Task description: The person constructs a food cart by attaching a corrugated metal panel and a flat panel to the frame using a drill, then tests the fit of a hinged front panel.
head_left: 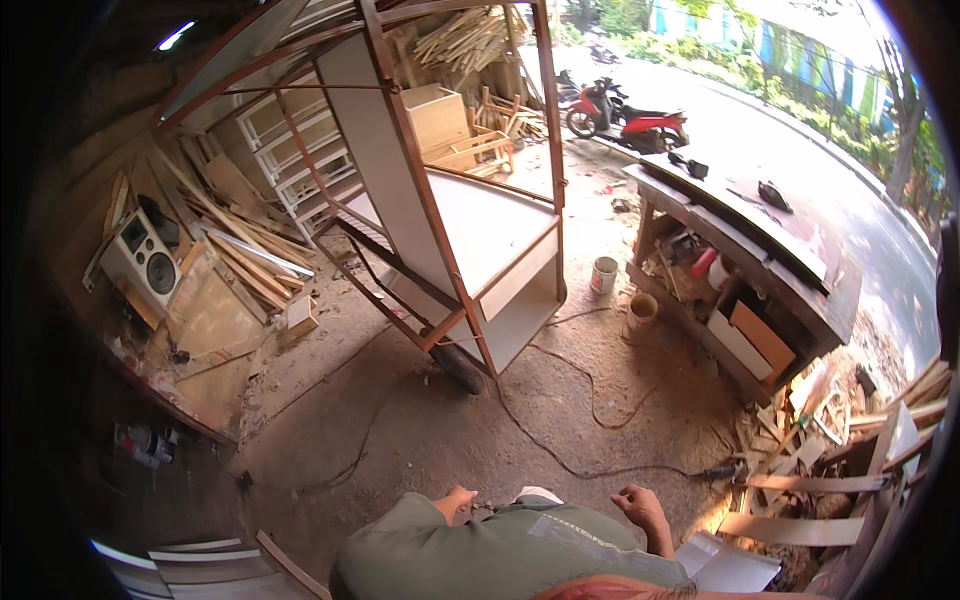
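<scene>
My left hand (459,499) is in front of my green shirt at the lower middle, with its fingers bunched together. A small dark thing shows beside its fingertips, too small to name. To the right, my right hand (642,506) is raised off my side with the fingers curled in, and I see nothing in it. Neither hand touches the tall cart (420,190), which stands ahead with a brown frame, white panels and a black wheel (457,368). A dark cable (560,463) runs over the floor between the cart and my hands.
A wooden workbench (740,240) stands at the right, two buckets (604,274) beside it. Wood offcuts (820,440) pile up at the lower right. Planks (240,260) and a loudspeaker (146,262) lean at the left. A red motorbike (640,125) is parked beyond, by the road.
</scene>
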Available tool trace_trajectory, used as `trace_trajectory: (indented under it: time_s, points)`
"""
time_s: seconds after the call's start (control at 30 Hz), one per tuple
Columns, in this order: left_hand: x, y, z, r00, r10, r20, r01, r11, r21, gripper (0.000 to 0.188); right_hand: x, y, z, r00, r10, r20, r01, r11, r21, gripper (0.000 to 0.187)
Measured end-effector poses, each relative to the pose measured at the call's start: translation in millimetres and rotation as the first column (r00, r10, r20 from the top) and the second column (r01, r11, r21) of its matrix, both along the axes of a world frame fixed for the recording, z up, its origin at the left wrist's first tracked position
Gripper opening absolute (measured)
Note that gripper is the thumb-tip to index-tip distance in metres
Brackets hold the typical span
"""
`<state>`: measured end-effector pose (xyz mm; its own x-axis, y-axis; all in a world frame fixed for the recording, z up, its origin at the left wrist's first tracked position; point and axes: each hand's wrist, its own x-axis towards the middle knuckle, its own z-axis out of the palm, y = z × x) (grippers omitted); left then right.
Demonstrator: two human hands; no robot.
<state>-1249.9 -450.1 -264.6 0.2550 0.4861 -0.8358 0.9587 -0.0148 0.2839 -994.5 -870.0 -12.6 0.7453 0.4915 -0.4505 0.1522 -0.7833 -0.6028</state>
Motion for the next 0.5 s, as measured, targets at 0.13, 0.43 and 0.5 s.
trace_trajectory:
  time_s: [0.13,0.43,0.5]
  points:
    - [35,23,0,0.998,0.062,-0.017,-0.063,0.993,-0.099,0.058,39,60,17,0.966,0.254,-0.044,-0.255,0.967,-0.018,0.047]
    - [180,-23,10,0.935,0.061,0.35,-0.007,0.988,-0.155,0.054,127,138,16,0.819,0.569,-0.073,-0.571,0.794,-0.207,0.058]
    - [185,-37,-4,0.931,0.048,0.362,0.02,0.983,-0.181,0.056,145,143,11,0.76,0.644,-0.087,-0.648,0.741,-0.175,0.059]
